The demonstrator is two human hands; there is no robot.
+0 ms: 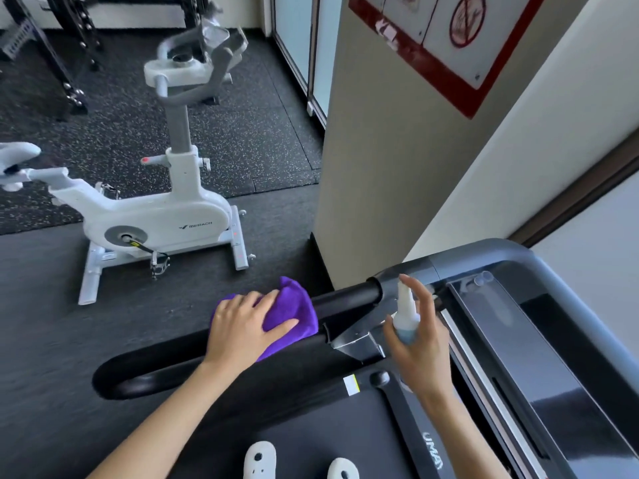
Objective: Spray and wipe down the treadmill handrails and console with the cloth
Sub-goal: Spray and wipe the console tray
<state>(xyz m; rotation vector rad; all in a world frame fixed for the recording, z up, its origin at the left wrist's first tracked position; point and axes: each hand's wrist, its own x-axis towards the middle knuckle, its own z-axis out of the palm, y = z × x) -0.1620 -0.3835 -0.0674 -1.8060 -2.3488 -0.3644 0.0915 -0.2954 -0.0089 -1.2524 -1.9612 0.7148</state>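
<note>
"MERACH" reads clearly on the white exercise bike at left. "UMAY" runs along the treadmill's near upright. Far right, a wall sign shows a red prohibition circle, its wording unreadable.

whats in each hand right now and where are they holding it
Left hand holds the purple cloth against the handrail, gripping its near side. Right hand grips the spray bottle around its body.
</note>
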